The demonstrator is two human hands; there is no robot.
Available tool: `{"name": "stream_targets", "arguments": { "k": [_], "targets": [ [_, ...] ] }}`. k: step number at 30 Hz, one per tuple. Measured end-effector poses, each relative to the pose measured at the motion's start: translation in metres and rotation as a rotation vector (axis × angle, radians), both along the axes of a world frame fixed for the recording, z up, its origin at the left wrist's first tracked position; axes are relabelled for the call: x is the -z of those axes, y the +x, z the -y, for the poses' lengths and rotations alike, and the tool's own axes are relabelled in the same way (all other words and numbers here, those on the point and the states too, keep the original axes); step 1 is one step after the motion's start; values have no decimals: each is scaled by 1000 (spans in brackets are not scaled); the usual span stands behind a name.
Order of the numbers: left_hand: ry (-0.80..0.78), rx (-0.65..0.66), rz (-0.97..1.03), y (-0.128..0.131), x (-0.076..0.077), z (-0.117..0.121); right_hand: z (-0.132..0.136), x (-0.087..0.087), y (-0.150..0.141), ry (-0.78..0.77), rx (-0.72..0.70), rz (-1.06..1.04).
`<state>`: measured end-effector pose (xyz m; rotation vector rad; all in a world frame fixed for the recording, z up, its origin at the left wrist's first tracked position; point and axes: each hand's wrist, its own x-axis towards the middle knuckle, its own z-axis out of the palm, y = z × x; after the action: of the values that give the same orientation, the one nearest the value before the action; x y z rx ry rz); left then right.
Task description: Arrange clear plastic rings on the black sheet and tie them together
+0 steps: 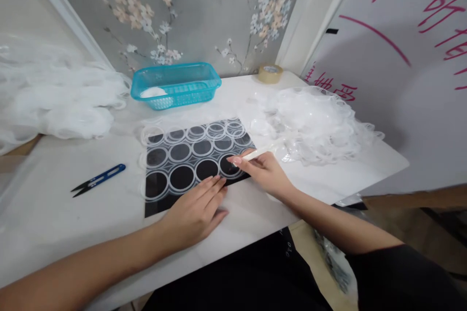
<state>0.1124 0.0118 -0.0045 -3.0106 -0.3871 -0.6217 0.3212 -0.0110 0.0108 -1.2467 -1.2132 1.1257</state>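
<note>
One white tabletop (91,218); black mat (155,209) on it. Translucent ring-patterned sheet (181,190) over mat. Left hand (195,211) flat at mat's near edge, fingers close together. Right hand (270,175) pinches white pen-like tool (255,153) at mat's right. Advisable: left pressure firm, tool tip light.

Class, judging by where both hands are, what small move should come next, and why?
Probably ease the white tool slightly toward the rim of the dark circle: the right hand holds its tip over that circle, while the left hand's fingers rest at the patterned sheet's near edge, seemingly steadying it.
</note>
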Motion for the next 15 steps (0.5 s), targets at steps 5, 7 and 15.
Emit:
{"name": "stream_targets", "arguments": {
  "k": [5,7,15],
  "targets": [
    [43,8,-37,0,7,0,-7,25,-2,133,43,401],
    [39,2,-35,2,7,-1,-6,28,-3,111,58,453],
    [41,-10,-46,2,9,0,-4,27,-5,121,61,511]
  ]
}}
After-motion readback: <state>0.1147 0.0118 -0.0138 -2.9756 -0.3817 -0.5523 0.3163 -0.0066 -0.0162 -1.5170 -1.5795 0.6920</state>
